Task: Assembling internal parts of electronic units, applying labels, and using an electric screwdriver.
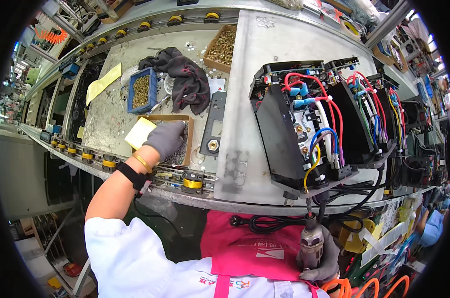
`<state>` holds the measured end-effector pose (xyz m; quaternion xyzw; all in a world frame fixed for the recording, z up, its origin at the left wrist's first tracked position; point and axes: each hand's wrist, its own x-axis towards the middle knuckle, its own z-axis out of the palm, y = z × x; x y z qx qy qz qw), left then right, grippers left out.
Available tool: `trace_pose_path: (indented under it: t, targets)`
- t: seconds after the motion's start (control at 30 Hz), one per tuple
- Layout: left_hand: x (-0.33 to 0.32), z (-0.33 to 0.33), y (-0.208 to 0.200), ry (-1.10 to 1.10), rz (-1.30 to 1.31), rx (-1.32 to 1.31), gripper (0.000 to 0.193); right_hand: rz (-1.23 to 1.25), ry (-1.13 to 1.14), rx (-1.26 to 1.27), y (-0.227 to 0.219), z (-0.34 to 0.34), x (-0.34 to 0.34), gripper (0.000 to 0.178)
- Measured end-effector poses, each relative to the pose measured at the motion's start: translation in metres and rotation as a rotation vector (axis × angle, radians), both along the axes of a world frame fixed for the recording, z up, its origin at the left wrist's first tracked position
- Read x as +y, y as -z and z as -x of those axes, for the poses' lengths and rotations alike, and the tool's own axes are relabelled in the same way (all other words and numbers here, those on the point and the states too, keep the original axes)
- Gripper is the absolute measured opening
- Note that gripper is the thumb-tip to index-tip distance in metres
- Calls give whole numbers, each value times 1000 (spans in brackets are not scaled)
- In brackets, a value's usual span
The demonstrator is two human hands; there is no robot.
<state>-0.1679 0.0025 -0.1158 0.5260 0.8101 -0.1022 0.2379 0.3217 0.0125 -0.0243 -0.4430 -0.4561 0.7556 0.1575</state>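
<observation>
My left hand [164, 140], in a grey glove, reaches into a cardboard box [189, 144] of small silvery screws [179, 156]. Its fingers are curled together, with the tips hidden. A yellow paper [140, 132] lies beside it on the box. Low at the right, my gloved right hand [329, 256] is wrapped around a powered screwdriver [311, 244]. The tool points up, its bit by the lower front edge of a black-cased electrical unit [284, 144]. Red, blue and yellow wires show on the unit's open side.
More wired units [354, 116] stand in a row to the right, with black cables [269, 223] hanging below. A blue bin [142, 91] of brass-coloured fasteners, a dark cloth [187, 79], a metal plate [214, 121] and another box of fasteners [222, 47] lie on the bench. Yellow rollers [192, 183] line its edge.
</observation>
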Motion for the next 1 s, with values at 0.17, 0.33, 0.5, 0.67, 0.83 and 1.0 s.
trace_pose_path:
  t: [0.17, 0.33, 0.5, 0.67, 0.83, 1.0]
  targets:
    - [-3, -13, -5, 48, -131, -49, 29, -40, -72, -19, -3, -1, 2, 116]
    - [-8, 4, 12, 124, -120, 2, 25, -48, -100, -6, -10, 2, 3, 114]
    - [-13, 2, -10, -393, -202, -398, 9, 20, -94, 9, -18, 11, 8, 112]
    - [-19, -31, -30, -163, -453, -425, 11, -68, -157, -33, -9, -3, 8, 115]
    - [-8, -112, -49, 179, -464, -620, 16, 71, -124, -50, -25, 11, 10, 114]
    - [-3, -120, -44, 236, -226, -552, 24, 6, -128, -59, -14, 4, 8, 114]
